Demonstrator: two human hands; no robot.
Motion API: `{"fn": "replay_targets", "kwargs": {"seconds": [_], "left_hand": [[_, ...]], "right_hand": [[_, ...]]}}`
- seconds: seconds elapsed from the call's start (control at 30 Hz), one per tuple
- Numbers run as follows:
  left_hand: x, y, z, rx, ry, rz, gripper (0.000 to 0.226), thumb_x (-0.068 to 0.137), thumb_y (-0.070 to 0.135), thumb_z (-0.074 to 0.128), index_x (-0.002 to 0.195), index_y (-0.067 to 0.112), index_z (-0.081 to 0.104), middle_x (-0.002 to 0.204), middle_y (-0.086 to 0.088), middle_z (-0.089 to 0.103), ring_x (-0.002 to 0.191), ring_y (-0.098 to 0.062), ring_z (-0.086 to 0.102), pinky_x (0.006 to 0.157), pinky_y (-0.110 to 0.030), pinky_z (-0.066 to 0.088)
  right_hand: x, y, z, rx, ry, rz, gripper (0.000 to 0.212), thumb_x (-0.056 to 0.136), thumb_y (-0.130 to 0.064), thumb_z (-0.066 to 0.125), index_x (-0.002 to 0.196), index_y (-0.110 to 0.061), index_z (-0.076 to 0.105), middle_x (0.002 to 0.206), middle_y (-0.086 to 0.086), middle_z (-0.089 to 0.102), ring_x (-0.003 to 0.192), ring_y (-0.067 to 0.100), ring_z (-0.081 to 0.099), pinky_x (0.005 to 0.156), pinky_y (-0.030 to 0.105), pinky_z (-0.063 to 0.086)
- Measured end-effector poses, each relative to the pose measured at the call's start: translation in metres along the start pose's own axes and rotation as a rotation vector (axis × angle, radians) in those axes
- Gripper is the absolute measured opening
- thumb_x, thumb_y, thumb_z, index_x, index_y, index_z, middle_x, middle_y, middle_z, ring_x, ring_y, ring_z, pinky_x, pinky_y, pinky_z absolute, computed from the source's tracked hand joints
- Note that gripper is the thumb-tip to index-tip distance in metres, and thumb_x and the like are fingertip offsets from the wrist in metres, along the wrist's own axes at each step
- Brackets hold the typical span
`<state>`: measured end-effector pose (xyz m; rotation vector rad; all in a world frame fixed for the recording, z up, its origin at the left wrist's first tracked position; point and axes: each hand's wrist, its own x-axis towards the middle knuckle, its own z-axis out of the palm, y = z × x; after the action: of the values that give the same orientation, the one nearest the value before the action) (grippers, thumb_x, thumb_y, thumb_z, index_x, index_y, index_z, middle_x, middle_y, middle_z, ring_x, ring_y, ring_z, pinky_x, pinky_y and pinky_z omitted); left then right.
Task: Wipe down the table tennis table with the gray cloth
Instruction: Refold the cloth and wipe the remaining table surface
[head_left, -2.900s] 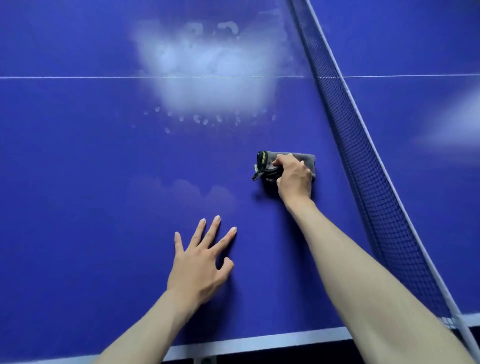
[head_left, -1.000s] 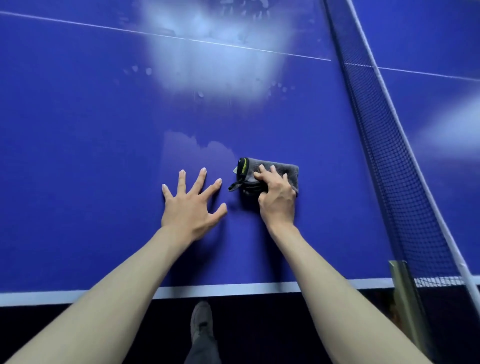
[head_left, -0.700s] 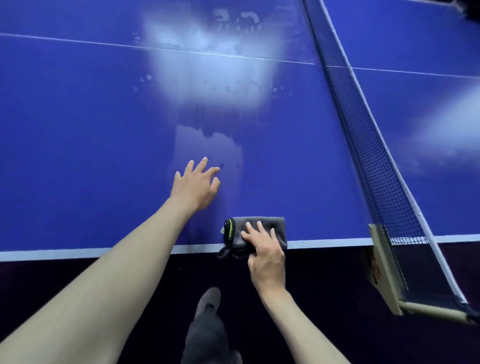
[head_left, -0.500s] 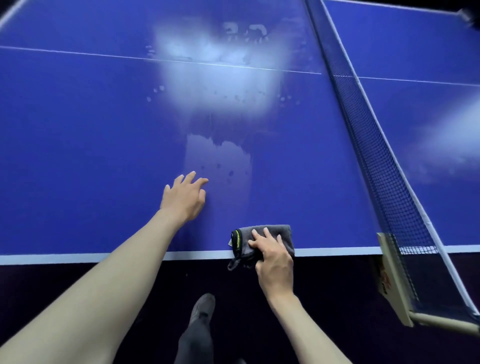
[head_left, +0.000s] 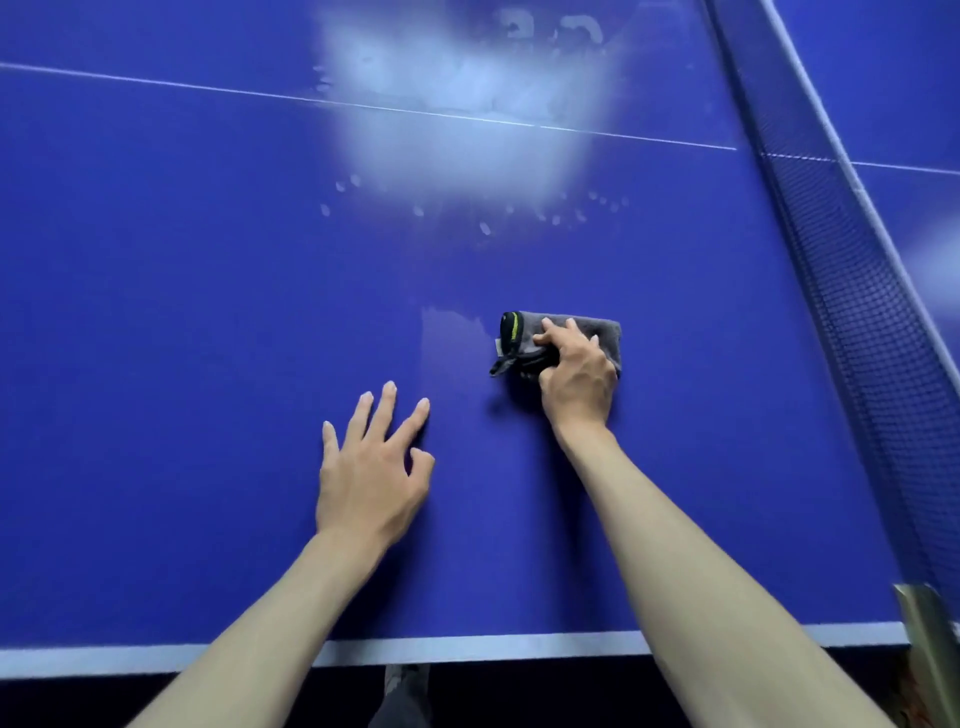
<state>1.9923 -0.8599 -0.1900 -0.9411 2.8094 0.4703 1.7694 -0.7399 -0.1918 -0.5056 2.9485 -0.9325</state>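
The blue table tennis table (head_left: 182, 312) fills the view. A folded gray cloth (head_left: 605, 332) with a black and green trim at its left end lies on the table, a little right of the middle. My right hand (head_left: 574, 379) sits on top of the cloth with its fingers curled over it and presses it to the surface. My left hand (head_left: 371, 467) rests flat on the table with spread fingers, left of the cloth and nearer to me. A pale wet streak (head_left: 449, 332) shows just left of the cloth.
The net (head_left: 857, 312) runs along the right side, with its clamp post (head_left: 930, 623) at the near right corner. A large whitish hazy patch (head_left: 457, 130) lies across the white centre line (head_left: 156, 85). The white edge stripe (head_left: 467, 649) marks the near side; a shoe (head_left: 408, 680) shows below it.
My right hand has pushed the cloth from the table's near edge away from me toward the middle. My left hand stays on the table, now with fingers spread wider.
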Motion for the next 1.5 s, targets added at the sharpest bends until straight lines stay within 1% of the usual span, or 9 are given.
{"fn": "replay_targets", "kwargs": {"seconds": [0.1,0.2,0.3,0.4,0.67,0.93,1.37,1.43,1.5], "left_hand": [[0.004,-0.004,0.003,0.049,0.012,0.026,0.067,0.091,0.039,0.023,0.157,0.045,0.031,0.169,0.005,0.022,0.156,-0.02,0.021,0.12,-0.058,0.03],[0.003,-0.007,0.005,0.071,0.021,0.046,0.068,0.089,0.039,0.023,0.156,0.044,0.032,0.168,0.004,0.024,0.154,-0.021,0.026,0.117,-0.058,0.034],[0.003,-0.005,0.002,0.074,0.01,0.052,0.071,0.088,0.04,0.014,0.158,0.045,0.026,0.17,0.005,0.018,0.156,-0.021,0.02,0.12,-0.057,0.029],[0.002,-0.004,-0.001,0.079,-0.019,0.062,0.075,0.086,0.042,0.004,0.16,0.045,0.015,0.171,0.005,0.007,0.158,-0.021,0.01,0.123,-0.056,0.022],[-0.008,-0.006,-0.011,0.008,-0.128,0.069,0.062,0.107,0.037,0.024,0.163,0.03,-0.002,0.172,0.003,0.002,0.158,-0.022,0.002,0.124,-0.057,0.014],[-0.043,-0.038,-0.031,0.12,-0.056,0.084,0.054,0.109,0.04,0.029,0.161,0.028,0.024,0.17,0.006,0.014,0.156,-0.022,0.015,0.121,-0.051,0.027],[0.011,-0.086,-0.039,-0.022,-0.096,-0.045,0.055,0.102,0.04,0.037,0.156,0.047,0.027,0.17,0.016,0.009,0.157,-0.023,0.002,0.119,-0.068,0.018],[0.012,-0.086,-0.041,-0.021,-0.105,-0.054,0.056,0.101,0.04,0.037,0.156,0.047,0.026,0.17,0.017,0.007,0.158,-0.023,0.0,0.119,-0.068,0.018],[0.013,-0.084,-0.043,-0.021,-0.122,-0.053,0.058,0.101,0.039,0.037,0.157,0.046,0.025,0.17,0.016,0.005,0.158,-0.023,-0.002,0.119,-0.069,0.017]], "right_hand": [[0.043,-0.018,0.011,-0.054,0.002,-0.005,0.059,0.078,0.013,0.051,0.121,-0.019,0.076,0.133,0.008,0.07,0.13,0.03,0.06,0.118,0.039,0.038],[0.058,-0.025,0.016,-0.114,-0.015,0.011,0.054,0.08,0.01,0.05,0.113,-0.024,0.074,0.124,0.003,0.07,0.117,0.037,0.061,0.093,0.038,0.046],[0.041,-0.019,0.015,-0.104,-0.042,0.008,0.062,0.08,0.013,0.049,0.125,-0.022,0.073,0.144,0.006,0.063,0.136,0.034,0.055,0.114,0.043,0.039],[-0.008,-0.006,0.012,-0.055,-0.037,-0.067,0.065,0.077,0.017,0.046,0.124,-0.017,0.075,0.142,0.0,0.065,0.143,0.023,0.051,0.126,0.042,0.027],[-0.204,0.013,-0.003,0.017,0.075,-0.214,0.051,0.076,0.007,0.047,0.109,-0.016,0.079,0.131,0.002,0.072,0.129,0.031,0.064,0.116,0.052,0.034],[-0.341,0.01,-0.026,-0.057,0.074,-0.308,0.046,0.085,-0.006,0.042,0.106,-0.023,0.08,0.129,-0.007,0.073,0.127,0.022,0.065,0.11,0.05,0.047],[-0.095,-0.063,0.05,-0.114,0.126,-0.306,0.046,0.064,0.02,0.071,0.092,-0.017,0.078,0.119,0.002,0.077,0.111,0.034,0.073,0.093,0.063,0.056],[-0.054,-0.084,0.059,-0.135,0.099,-0.308,0.047,0.062,0.02,0.071,0.089,-0.017,0.078,0.117,0.003,0.078,0.105,0.037,0.075,0.085,0.059,0.061],[-0.015,-0.104,0.064,-0.143,0.034,-0.275,0.046,0.07,0.018,0.065,0.097,-0.018,0.078,0.125,0.004,0.075,0.114,0.037,0.071,0.092,0.053,0.058]]}}
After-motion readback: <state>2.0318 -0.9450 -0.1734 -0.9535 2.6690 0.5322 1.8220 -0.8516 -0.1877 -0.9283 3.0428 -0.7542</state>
